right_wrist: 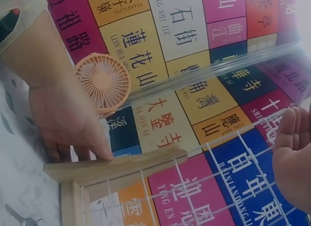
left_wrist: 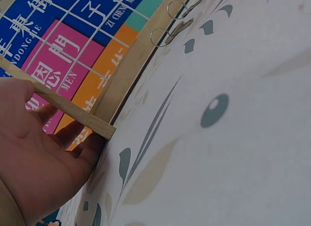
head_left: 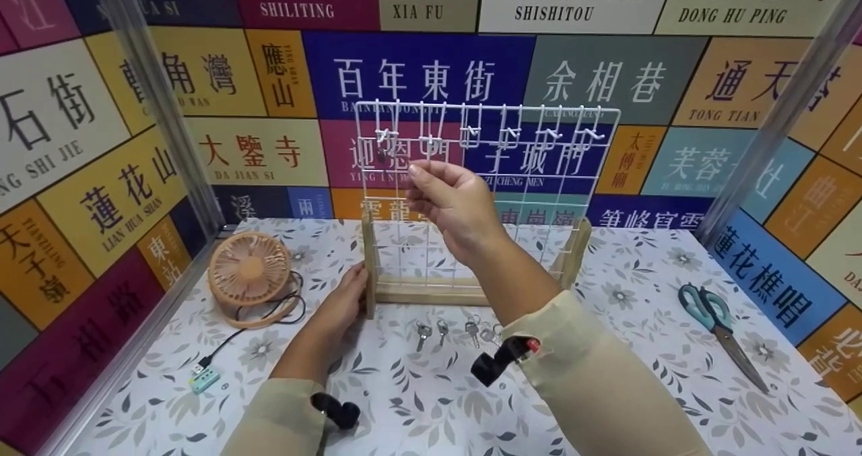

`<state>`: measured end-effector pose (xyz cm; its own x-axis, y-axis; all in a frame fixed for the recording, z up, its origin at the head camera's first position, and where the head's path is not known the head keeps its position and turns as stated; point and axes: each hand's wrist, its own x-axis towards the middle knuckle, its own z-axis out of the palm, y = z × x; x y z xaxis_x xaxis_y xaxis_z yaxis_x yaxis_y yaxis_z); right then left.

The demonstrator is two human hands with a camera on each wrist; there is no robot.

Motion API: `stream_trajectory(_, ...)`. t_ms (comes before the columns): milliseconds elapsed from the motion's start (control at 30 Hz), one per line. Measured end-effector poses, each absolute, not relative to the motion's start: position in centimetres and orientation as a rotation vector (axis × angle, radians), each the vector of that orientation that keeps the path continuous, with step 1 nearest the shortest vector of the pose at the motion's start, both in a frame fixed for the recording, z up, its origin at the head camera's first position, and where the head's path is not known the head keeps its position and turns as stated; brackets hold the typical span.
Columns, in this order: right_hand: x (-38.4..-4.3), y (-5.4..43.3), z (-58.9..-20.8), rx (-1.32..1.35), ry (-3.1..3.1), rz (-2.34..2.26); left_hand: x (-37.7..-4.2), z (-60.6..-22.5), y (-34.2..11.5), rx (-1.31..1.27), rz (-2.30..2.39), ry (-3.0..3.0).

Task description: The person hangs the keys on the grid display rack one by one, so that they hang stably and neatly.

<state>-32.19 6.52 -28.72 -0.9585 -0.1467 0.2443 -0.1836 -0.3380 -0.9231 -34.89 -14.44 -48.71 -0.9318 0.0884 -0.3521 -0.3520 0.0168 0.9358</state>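
A white wire grid rack (head_left: 486,174) stands upright in a wooden base (head_left: 431,296), with a row of white hooks (head_left: 510,136) near its top. My left hand (left_wrist: 53,153) grips the foot of the base's left wooden post (left_wrist: 73,109), thumb on one side and fingers on the other. Raised before the rack's upper left, my right hand (head_left: 454,207) has its thumb and fingertips pinched together below the second hook. A small key, mostly hidden by the fingers, appears to be between them. Something small and dark (head_left: 382,154) hangs from the leftmost hook.
Several keys with rings (head_left: 473,333) lie on the patterned tabletop before the rack. An orange fan (head_left: 250,267) with a black cable stands left, near a small teal block (head_left: 204,380). Scissors (head_left: 715,321) lie on the right. Sign-covered panels enclose the table.
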Motion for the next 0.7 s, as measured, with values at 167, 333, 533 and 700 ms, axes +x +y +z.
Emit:
stream_trajectory(167,-31.1,9.2,-31.4,0.515,-1.866,2.408,-34.9,-48.7,-14.5,-0.285,2.004,1.964)
stream_trajectory(333,-30.1,12.5,-34.1,0.525,-1.947,2.307,-35.1,-48.8,-14.5,-0.219,2.030,1.971)
stream_trajectory(533,-29.2,15.8,-36.7,0.533,-2.083,2.200,-35.1,-48.9,-14.6,-0.198,2.031,1.993)
stream_trajectory(700,-29.1,18.6,-38.4,0.469,-2.170,2.139,-35.1,-49.1,-14.6,-0.226,2.004,2.008)
